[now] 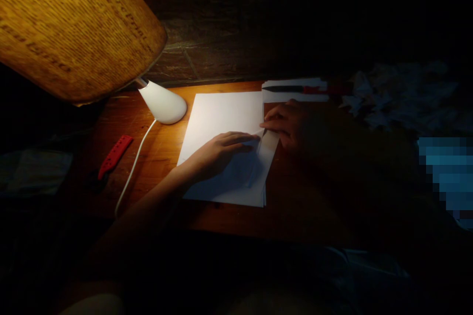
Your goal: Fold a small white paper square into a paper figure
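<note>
Lamp [162,104] with yellow-brown shade and white base stands left of white rectangular paper sheets [227,113] on 1 brown wooden table [162,152]. Left hand [226,150] rests flattened on them, released; right hand [287,123] touches their right edge, grip too dark to tell.

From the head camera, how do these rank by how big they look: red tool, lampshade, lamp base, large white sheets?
Lampshade
Large white sheets
Lamp base
Red tool
The lampshade seems nearest the camera, which may exaggerate its size.
</note>
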`<state>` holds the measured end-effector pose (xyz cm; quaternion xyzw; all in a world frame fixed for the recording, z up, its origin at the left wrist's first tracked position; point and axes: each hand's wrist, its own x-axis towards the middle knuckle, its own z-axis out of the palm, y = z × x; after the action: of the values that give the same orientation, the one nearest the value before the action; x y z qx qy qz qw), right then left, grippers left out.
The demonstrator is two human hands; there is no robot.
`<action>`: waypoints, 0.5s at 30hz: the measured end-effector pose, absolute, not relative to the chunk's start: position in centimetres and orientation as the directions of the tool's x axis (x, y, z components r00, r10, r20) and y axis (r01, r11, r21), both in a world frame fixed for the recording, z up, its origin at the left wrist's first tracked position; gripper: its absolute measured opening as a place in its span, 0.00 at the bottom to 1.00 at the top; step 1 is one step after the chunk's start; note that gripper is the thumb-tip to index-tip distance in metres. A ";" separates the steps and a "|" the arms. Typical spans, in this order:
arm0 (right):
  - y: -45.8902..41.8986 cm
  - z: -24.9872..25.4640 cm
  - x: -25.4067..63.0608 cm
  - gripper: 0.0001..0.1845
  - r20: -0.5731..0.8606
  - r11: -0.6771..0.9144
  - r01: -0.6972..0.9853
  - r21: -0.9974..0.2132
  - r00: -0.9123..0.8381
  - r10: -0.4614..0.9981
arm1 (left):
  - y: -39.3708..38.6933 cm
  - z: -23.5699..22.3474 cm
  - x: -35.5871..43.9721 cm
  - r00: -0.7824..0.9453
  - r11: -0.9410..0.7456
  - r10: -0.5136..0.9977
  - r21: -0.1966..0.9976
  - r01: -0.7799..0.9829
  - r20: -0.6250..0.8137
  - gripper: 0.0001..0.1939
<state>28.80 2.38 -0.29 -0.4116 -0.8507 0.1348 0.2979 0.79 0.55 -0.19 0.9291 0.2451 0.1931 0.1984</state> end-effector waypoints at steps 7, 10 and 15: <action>2.4 -0.2 29.2 0.20 0.339 0.645 0.672 -0.363 -0.550 0.763 | 0.5 0.0 0.9 0.802 -0.802 0.534 0.460 0.380 0.269 0.22; 2.4 -0.5 29.1 0.19 0.345 0.642 0.677 -0.359 -0.543 0.765 | 0.4 0.2 0.9 0.801 -0.801 0.535 0.463 0.380 0.268 0.21; 2.4 -0.6 29.2 0.15 0.351 0.647 0.676 -0.354 -0.545 0.761 | 0.4 0.2 0.9 0.796 -0.797 0.543 0.462 0.389 0.267 0.23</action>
<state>29.19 2.41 -0.56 -0.4109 -0.8744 0.0883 0.2424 0.90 0.38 0.22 0.9272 0.2513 0.1970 0.1957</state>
